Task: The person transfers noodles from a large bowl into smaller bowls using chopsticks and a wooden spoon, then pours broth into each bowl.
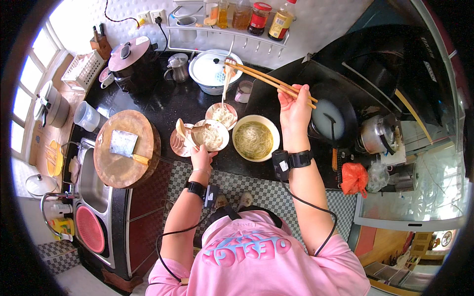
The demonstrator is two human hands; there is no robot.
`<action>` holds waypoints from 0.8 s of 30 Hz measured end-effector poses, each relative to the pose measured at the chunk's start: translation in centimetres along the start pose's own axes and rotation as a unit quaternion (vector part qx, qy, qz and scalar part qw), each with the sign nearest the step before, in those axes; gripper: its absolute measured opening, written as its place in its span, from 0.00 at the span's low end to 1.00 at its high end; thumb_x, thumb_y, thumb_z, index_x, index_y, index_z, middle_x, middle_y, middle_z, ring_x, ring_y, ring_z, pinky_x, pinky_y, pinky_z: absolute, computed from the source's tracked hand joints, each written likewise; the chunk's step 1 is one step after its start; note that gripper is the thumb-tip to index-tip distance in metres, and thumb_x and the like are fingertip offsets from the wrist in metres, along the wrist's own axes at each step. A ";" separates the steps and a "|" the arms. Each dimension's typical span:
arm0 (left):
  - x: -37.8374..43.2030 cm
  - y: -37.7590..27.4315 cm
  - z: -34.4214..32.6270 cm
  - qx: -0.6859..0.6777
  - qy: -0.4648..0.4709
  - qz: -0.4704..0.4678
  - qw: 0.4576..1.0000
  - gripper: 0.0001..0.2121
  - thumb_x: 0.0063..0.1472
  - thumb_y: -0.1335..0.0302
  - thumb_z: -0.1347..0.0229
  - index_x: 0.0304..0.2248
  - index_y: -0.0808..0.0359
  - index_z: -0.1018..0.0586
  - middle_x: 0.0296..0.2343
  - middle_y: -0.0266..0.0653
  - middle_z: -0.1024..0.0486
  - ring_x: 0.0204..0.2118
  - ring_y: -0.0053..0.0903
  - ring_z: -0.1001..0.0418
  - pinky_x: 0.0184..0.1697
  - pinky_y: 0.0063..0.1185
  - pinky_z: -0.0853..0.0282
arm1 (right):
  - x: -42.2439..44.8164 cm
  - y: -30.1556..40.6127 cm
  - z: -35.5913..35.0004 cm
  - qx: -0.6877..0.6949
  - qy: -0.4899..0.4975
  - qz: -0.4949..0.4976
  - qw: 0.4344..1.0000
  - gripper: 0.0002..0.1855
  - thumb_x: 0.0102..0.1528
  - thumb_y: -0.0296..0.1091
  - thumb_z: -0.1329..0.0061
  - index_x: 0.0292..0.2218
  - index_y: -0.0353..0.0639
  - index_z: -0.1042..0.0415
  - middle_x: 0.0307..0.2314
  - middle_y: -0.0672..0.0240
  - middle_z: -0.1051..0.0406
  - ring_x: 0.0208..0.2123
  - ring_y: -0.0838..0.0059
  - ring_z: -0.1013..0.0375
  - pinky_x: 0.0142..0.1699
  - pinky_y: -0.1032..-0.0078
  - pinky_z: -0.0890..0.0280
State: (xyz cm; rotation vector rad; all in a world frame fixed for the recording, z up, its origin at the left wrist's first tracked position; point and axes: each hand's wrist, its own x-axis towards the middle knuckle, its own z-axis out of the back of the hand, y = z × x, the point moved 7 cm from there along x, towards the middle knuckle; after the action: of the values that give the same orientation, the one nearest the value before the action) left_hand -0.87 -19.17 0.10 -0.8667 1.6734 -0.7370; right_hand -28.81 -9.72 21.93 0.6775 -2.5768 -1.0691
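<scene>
My right hand grips a pair of long wooden chopsticks. Noodles hang from their tips into a small bowl of noodles. With my left hand I hold a nearer noodle bowl by its front edge. A pale spoon also passes under that hand's fingers, and a brown utensil crosses the bowl's far left side. Left of it, partly hidden, is another small bowl. To the right stands a large bowl of noodles in yellowish broth.
A lidded white enamel pot stands behind the bowls, beside a small cup. On the left, a cleaver lies on a round chopping block. At right, a wok of cloudy liquid holds a dark-handled spatula.
</scene>
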 end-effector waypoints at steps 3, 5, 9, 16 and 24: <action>0.8 0.2 -1.0 -0.010 0.004 -0.004 1.000 0.09 0.58 0.75 0.57 0.37 0.69 0.39 0.26 0.44 0.28 0.17 0.27 0.27 0.09 0.14 0.46 | -0.3 1.5 -1.3 0.016 0.013 -0.006 1.000 0.17 0.60 0.45 0.63 0.33 0.38 0.37 0.25 0.59 0.30 0.26 0.69 0.26 0.32 0.79 0.27; 1.2 0.6 -1.2 0.001 -0.005 -0.005 1.000 0.09 0.58 0.74 0.57 0.36 0.70 0.40 0.24 0.47 0.28 0.16 0.28 0.27 0.09 0.15 0.46 | -0.4 2.6 -2.4 0.022 0.023 -0.004 0.999 0.17 0.60 0.45 0.63 0.33 0.38 0.37 0.26 0.58 0.30 0.27 0.68 0.26 0.31 0.79 0.27; 1.7 1.4 -1.6 0.028 -0.036 0.032 0.998 0.10 0.57 0.73 0.58 0.37 0.70 0.39 0.25 0.47 0.29 0.17 0.30 0.27 0.08 0.17 0.48 | -0.2 4.3 -4.0 0.048 0.048 -0.002 0.998 0.17 0.60 0.45 0.64 0.32 0.38 0.38 0.26 0.58 0.30 0.27 0.67 0.26 0.31 0.78 0.27; 2.2 1.9 -1.7 0.027 -0.034 0.028 0.999 0.11 0.56 0.73 0.59 0.37 0.71 0.39 0.27 0.49 0.28 0.18 0.32 0.27 0.08 0.18 0.49 | -1.6 4.3 -4.3 0.045 0.086 -0.041 0.995 0.16 0.61 0.44 0.66 0.32 0.38 0.38 0.24 0.57 0.30 0.24 0.68 0.26 0.29 0.79 0.27; 0.9 0.0 -2.4 -0.021 0.021 -0.021 0.999 0.12 0.58 0.75 0.58 0.40 0.71 0.39 0.25 0.46 0.28 0.18 0.32 0.26 0.08 0.16 0.46 | -5.4 -2.9 -1.9 -0.370 0.217 0.013 0.903 0.11 0.60 0.35 0.61 0.33 0.37 0.32 0.24 0.66 0.30 0.20 0.82 0.29 0.25 0.86 0.33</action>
State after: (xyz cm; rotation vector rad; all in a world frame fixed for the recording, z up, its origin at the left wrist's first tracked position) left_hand -3.40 -19.84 0.21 -0.9239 1.7173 -0.7569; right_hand -22.53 -9.85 20.75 0.5806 -1.6158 -1.5388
